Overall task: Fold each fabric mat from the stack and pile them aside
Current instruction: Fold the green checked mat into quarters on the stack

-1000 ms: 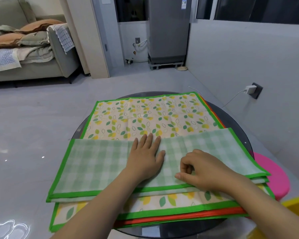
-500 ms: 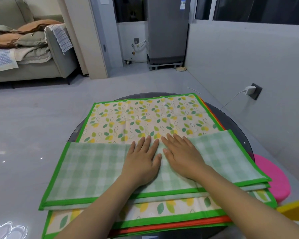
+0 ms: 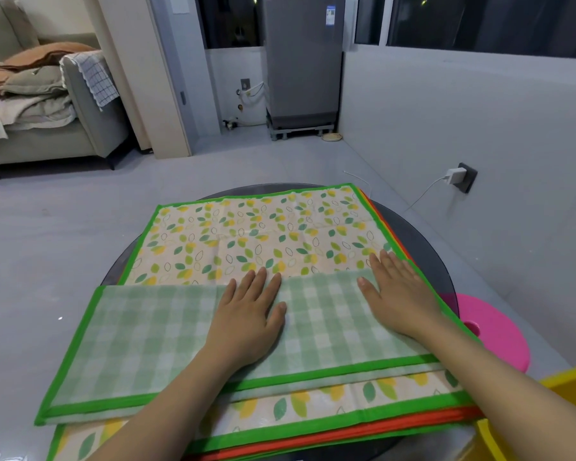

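Now both palms lie flat, fingers straight, on the folded mat; its long axis runs left-right; left hand mid-strip, right hand nearer the right end.

Two hands lie flat on the fabric: one left hand and one right hand. Under both hands is one folded mat showing its green check side. Beneath that, reaching beyond the fingertips, is one open mat with a leaf print and green border. Below it, orange-edged mats show only as thin stacked edges near the right wrist; their number cannot be told. One round bench carries them all. Right of the right hand stands one pink stool, and nearer the right forearm one yellow thing, cut off by the frame.
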`<act>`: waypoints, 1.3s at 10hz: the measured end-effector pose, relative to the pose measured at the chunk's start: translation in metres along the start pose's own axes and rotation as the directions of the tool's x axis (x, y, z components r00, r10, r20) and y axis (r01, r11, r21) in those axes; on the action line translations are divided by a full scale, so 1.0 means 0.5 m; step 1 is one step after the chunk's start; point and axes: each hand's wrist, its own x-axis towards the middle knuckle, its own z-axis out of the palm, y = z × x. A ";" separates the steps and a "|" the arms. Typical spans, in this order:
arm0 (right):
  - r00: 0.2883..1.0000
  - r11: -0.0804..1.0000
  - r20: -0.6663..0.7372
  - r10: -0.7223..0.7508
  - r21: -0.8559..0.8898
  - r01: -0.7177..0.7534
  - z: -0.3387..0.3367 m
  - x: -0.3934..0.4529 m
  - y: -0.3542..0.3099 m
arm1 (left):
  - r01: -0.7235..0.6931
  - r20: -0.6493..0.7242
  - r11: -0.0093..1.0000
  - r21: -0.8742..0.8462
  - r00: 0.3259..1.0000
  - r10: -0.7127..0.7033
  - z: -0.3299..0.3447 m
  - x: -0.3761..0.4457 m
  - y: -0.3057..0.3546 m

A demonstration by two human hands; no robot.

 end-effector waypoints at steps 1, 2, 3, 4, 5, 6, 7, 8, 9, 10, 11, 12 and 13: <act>1.000 1.000 0.001 0.011 -0.003 -0.011 0.001 0.001 -0.003 | 0.002 0.004 1.000 0.001 1.000 -0.002 -0.001 -0.002 0.001; 0.999 0.999 0.019 0.036 0.007 -0.036 -0.002 0.005 -0.008 | 0.003 0.003 1.000 0.001 1.000 -0.003 -0.003 -0.003 0.001; 1.000 0.998 0.005 0.020 0.066 -0.020 -0.009 -0.001 -0.041 | 0.005 0.004 1.000 -0.005 1.000 -0.005 -0.004 -0.003 0.004; 0.994 0.986 -0.025 -0.105 0.124 0.107 -0.007 -0.019 -0.106 | 0.011 0.012 1.000 -0.013 1.000 -0.011 -0.004 -0.002 0.006; 0.969 0.952 -0.010 -0.246 0.188 0.243 0.000 -0.026 -0.172 | 0.016 0.009 1.000 -0.022 1.000 -0.016 -0.004 -0.003 0.007; 0.936 0.903 -0.023 -0.351 0.258 0.344 0.007 -0.028 -0.215 | 0.003 0.012 0.999 -0.033 1.000 -0.002 -0.007 -0.001 0.005; 0.924 0.911 -0.024 -0.381 0.159 0.379 0.017 -0.030 -0.226 | 0.003 0.032 0.999 -0.052 1.000 -0.001 -0.012 -0.004 -0.014; 0.925 0.924 0.035 -0.378 0.080 0.374 0.024 -0.028 -0.226 | 0.039 0.028 0.998 -0.043 0.999 -0.038 -0.016 -0.016 -0.055; 0.926 0.927 0.058 -0.372 0.066 0.369 0.027 -0.028 -0.227 | 0.097 0.014 0.995 -0.029 0.995 -0.097 -0.020 -0.038 -0.103; 0.926 0.928 0.070 -0.371 0.058 0.368 0.030 -0.029 -0.225 | 0.188 0.001 0.982 -0.023 0.982 -0.188 -0.028 -0.067 -0.158; 0.927 0.930 0.076 -0.367 0.046 0.364 0.028 -0.029 -0.225 | 0.286 -0.004 0.958 0.000 0.958 -0.286 -0.039 -0.094 -0.212; 0.928 0.931 0.078 -0.365 0.041 0.363 0.024 -0.033 -0.228 | 0.350 -0.007 0.937 0.025 0.937 -0.350 -0.045 -0.110 -0.240; 0.930 0.933 0.078 -0.359 0.045 0.357 0.025 -0.033 -0.231 | 0.364 0.028 0.931 0.024 0.931 -0.364 -0.053 -0.109 -0.244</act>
